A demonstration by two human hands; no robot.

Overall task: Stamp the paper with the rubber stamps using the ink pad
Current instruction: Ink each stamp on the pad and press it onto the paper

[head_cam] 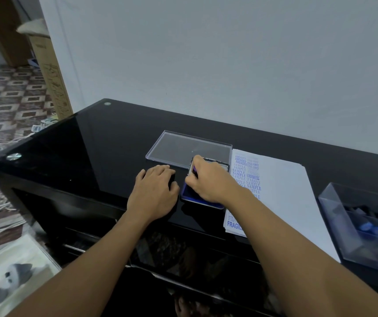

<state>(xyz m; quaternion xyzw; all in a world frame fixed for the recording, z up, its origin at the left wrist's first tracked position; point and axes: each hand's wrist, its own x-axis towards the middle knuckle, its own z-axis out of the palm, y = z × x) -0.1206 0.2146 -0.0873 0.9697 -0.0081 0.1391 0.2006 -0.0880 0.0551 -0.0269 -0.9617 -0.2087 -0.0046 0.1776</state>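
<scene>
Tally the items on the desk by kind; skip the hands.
Ink pad: 1
Clear lid: 1
Paper stack: 1
Clear box: 1 (stamps inside too blurred to count)
Stamp, pinched in right hand: 1
Total: 5

All legible text stands on the white sheet of paper (pixel 286 191), stamped in blue ink along its left margin.

- Top of the column: "AMENDED", printed several times, one below the other.
- Below that: "SAMPLE", repeated in stacked rows, some impressions faint.
- Near the lower left corner: "FRAGIL", in bold capitals; the rest of the word is hidden.
- Second column, beside "AMENDED": overlapping impressions, not legible.

Markings on the tall brown cardboard box (pixel 50 72) are not legible.
</scene>
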